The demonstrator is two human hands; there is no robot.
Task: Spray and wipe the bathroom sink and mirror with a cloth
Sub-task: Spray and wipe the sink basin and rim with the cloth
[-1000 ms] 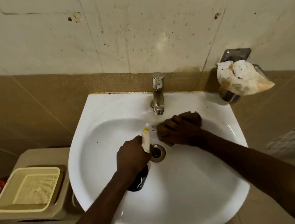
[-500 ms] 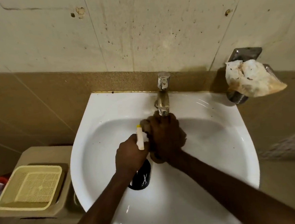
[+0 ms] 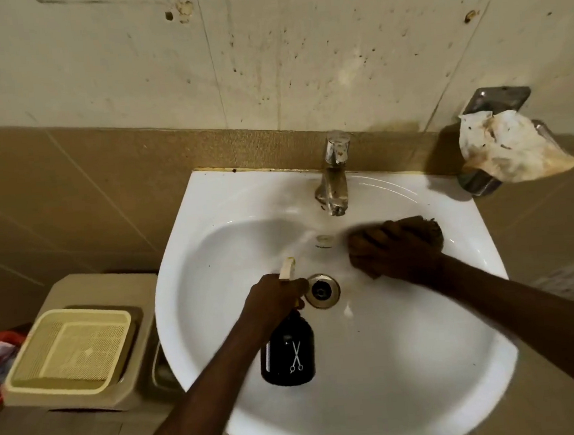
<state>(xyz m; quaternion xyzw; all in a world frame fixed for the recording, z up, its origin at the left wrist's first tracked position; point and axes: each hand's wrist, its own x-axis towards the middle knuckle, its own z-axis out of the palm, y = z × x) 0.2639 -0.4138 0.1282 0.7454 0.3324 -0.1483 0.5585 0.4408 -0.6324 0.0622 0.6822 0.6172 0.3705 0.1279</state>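
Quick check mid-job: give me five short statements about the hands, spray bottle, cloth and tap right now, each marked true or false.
1. The left hand holds the dark spray bottle. True.
2. The right hand presses a cloth left of the drain. False: right of it.
3. Water runs from the tap. False: none visible.
4. A cream basket sits left of the sink. True.
5. The bottle lies on the floor. False: held over the basin.

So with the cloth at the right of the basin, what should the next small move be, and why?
Probably sweep the cloth under the right hand leftward below the tap; dark specks show on the sink there.
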